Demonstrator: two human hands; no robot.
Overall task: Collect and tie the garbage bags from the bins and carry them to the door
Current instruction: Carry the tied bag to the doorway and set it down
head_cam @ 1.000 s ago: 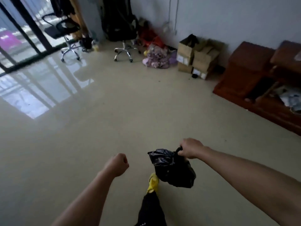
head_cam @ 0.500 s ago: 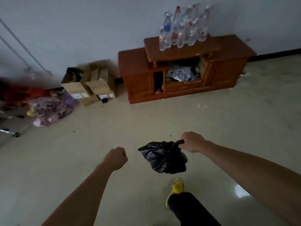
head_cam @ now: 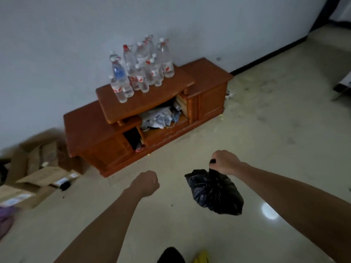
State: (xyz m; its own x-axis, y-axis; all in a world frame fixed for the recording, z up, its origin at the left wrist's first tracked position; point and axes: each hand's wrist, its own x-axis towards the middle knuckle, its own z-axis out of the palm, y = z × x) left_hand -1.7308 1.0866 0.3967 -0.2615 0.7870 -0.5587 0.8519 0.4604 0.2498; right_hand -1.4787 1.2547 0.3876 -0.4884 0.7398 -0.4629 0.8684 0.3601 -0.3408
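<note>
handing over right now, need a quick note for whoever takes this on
Right hand grips the gathered neck of the black garbage bag, which hangs above the floor.
Left hand is a fist, holding nothing.
Done: this bag is collected and bunched shut; a knot can't be made out.
Left: carry it to the door, which is not clearly in view.
Ahead by the wall: wooden cabinet with water bottles.

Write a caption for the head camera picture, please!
Right hand holds a black plastic garbage bag near a brown wooden cabinet.
</note>
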